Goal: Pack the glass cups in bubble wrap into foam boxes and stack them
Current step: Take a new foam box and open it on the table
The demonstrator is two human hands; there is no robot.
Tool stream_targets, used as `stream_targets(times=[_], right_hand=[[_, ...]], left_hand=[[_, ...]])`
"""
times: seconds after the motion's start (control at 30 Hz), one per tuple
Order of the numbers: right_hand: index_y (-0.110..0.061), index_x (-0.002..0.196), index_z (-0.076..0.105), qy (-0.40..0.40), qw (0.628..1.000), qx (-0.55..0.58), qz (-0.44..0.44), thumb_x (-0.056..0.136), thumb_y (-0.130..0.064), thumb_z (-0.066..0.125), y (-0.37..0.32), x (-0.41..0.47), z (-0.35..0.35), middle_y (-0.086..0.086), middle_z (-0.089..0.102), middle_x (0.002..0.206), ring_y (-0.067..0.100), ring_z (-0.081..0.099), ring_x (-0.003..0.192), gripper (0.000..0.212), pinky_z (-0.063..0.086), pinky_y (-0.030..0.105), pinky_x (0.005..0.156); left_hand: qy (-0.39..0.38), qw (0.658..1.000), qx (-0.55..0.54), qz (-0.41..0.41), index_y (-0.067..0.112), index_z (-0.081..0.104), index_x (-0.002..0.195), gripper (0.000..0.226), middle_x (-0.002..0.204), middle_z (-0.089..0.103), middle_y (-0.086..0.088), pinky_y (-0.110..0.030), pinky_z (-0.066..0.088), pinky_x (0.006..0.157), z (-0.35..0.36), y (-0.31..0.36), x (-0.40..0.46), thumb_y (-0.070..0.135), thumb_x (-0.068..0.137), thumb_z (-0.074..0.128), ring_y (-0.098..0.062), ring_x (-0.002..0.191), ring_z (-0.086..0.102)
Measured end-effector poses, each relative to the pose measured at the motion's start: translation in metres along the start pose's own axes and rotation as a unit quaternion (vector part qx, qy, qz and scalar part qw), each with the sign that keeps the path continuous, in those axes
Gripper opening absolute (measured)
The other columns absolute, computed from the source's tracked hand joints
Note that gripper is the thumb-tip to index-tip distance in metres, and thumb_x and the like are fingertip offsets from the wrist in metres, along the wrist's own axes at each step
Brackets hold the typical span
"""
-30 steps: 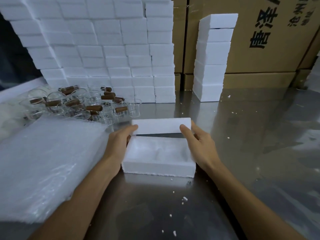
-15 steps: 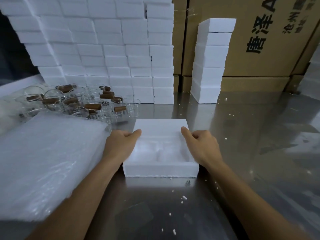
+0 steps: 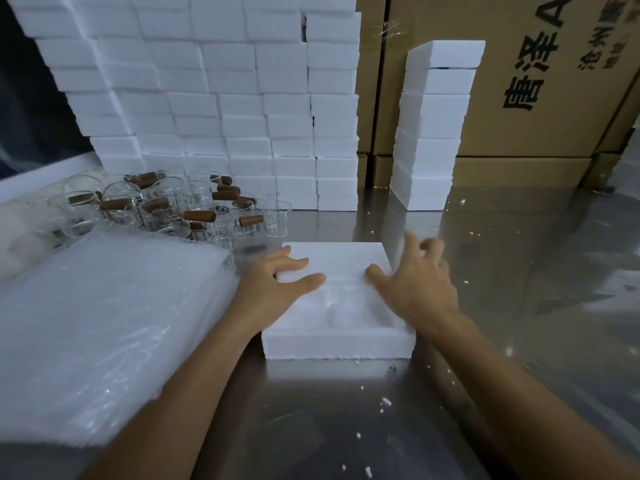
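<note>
An open white foam box (image 3: pixel 337 342) lies on the steel table (image 3: pixel 526 278) in front of me. Its near half shows moulded hollows, and the other half (image 3: pixel 341 258) lies flat just behind it. My left hand (image 3: pixel 277 284) pinches the left edge of the foam between thumb and fingers. My right hand (image 3: pixel 420 289) hovers at the right edge with fingers spread and blurred, and its thumb touches the foam. Several glass cups with brown handles (image 3: pixel 166 206) stand at the left. A thick stack of bubble wrap sheets (image 3: pixel 97 323) lies beside my left arm.
A wall of stacked foam boxes (image 3: pixel 214 98) rises at the back left. A single column of foam boxes (image 3: pixel 433 126) stands to its right. Cardboard cartons (image 3: pixel 540 133) line the back. Foam crumbs (image 3: pixel 385 402) dot the table.
The far foam half stood upright between both hands and now lies flat behind the near half. My right hand has let go and its fingers have spread.
</note>
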State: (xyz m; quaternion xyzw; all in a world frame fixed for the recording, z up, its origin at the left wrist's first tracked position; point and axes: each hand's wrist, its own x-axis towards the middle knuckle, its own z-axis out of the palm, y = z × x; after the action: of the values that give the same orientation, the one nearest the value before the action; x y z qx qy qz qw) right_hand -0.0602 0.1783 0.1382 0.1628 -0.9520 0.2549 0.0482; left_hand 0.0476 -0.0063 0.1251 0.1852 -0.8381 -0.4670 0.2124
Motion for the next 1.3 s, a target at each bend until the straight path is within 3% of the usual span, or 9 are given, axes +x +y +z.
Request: stream_targets(times=[0.07,0.17,0.4,0.57,0.73,0.9,1.07,1.2,1.3], right_hand=[[-0.028,0.149,0.026,0.031,0.994,-0.072,-0.081,0.092,-0.049,0.046,-0.009,0.002,0.003,0.003,0.029,0.145,0.030,0.035,0.129,0.064,0.035,0.049,0.096],[-0.027,0.145,0.037,0.037,0.982,-0.085,-0.164,0.094,-0.046,0.046,-0.029,0.015,0.013,0.002,0.039,0.145,0.025,0.037,0.133,0.055,0.028,0.048,0.106],[-0.020,0.144,0.043,-0.061,0.960,0.126,-0.242,0.097,-0.046,0.052,-0.099,0.071,0.055,0.002,0.038,0.148,0.024,0.051,0.126,0.055,0.042,0.044,0.104],[-0.018,0.150,0.037,-0.084,0.950,0.033,-0.300,0.095,-0.042,0.055,-0.138,0.110,0.084,0.003,0.037,0.154,0.025,0.045,0.134,0.062,0.041,0.043,0.106],[-0.013,0.099,0.067,-0.092,0.962,0.019,-0.258,0.089,-0.041,0.063,-0.153,0.130,0.102,0.008,0.068,0.098,0.028,0.063,0.097,0.030,0.045,0.031,0.071],[-0.017,0.066,0.047,0.006,0.976,0.001,-0.219,0.077,-0.072,0.062,-0.148,0.116,0.085,0.000,0.056,0.068,0.023,0.057,0.065,0.058,0.031,0.029,0.050],[-0.008,0.055,0.047,0.082,0.966,0.183,-0.165,0.080,-0.067,0.059,-0.119,0.073,0.041,0.003,0.050,0.048,0.023,0.056,0.051,0.065,0.041,0.030,0.050],[-0.006,0.083,0.052,0.028,0.917,0.364,-0.162,0.089,-0.045,0.065,-0.067,0.036,0.001,0.020,0.064,0.077,0.032,0.067,0.074,0.041,0.058,0.047,0.064],[-0.013,0.098,0.062,0.021,0.884,0.442,-0.150,0.093,-0.032,0.067,-0.030,0.014,-0.031,0.014,0.069,0.084,0.017,0.068,0.070,0.020,0.056,0.032,0.054]], left_hand=[[0.011,1.000,-0.012,-0.008,0.025,0.074,0.113,0.045,0.146,0.049,0.010,-0.026,0.036,0.104,0.000,-0.001,0.000,0.039,0.072,0.085,-0.001,0.126,0.045],[0.029,0.999,-0.026,-0.005,0.026,0.075,0.109,0.043,0.144,0.051,0.010,-0.023,0.035,0.100,0.002,-0.003,0.002,0.039,0.069,0.087,-0.001,0.123,0.047],[0.022,0.999,-0.047,-0.006,0.028,0.077,0.105,0.042,0.144,0.049,0.015,-0.020,0.035,0.092,0.004,-0.009,0.006,0.043,0.067,0.087,0.000,0.118,0.046],[0.034,0.998,-0.046,0.004,0.026,0.077,0.105,0.040,0.142,0.052,0.015,-0.029,0.043,0.100,0.006,-0.010,0.008,0.040,0.070,0.086,-0.007,0.120,0.052],[0.042,0.997,-0.067,-0.006,0.026,0.079,0.101,0.038,0.144,0.052,0.012,-0.047,0.042,0.108,0.007,-0.009,0.009,0.041,0.067,0.087,-0.017,0.128,0.052],[0.043,0.998,-0.047,-0.007,0.028,0.078,0.102,0.040,0.143,0.052,0.014,-0.045,0.040,0.110,0.007,-0.010,0.009,0.045,0.067,0.086,-0.013,0.127,0.051],[0.035,0.999,-0.038,0.000,0.030,0.077,0.104,0.044,0.145,0.050,0.011,-0.029,0.038,0.103,0.004,-0.011,0.008,0.047,0.065,0.087,-0.007,0.127,0.049],[0.028,0.999,-0.027,-0.001,0.029,0.077,0.104,0.043,0.145,0.050,0.009,-0.022,0.037,0.094,0.003,-0.009,0.007,0.044,0.065,0.088,-0.005,0.123,0.049],[0.018,1.000,-0.023,-0.003,0.026,0.077,0.106,0.043,0.146,0.050,0.006,-0.019,0.038,0.089,0.001,-0.005,0.007,0.041,0.067,0.088,-0.002,0.117,0.047]])
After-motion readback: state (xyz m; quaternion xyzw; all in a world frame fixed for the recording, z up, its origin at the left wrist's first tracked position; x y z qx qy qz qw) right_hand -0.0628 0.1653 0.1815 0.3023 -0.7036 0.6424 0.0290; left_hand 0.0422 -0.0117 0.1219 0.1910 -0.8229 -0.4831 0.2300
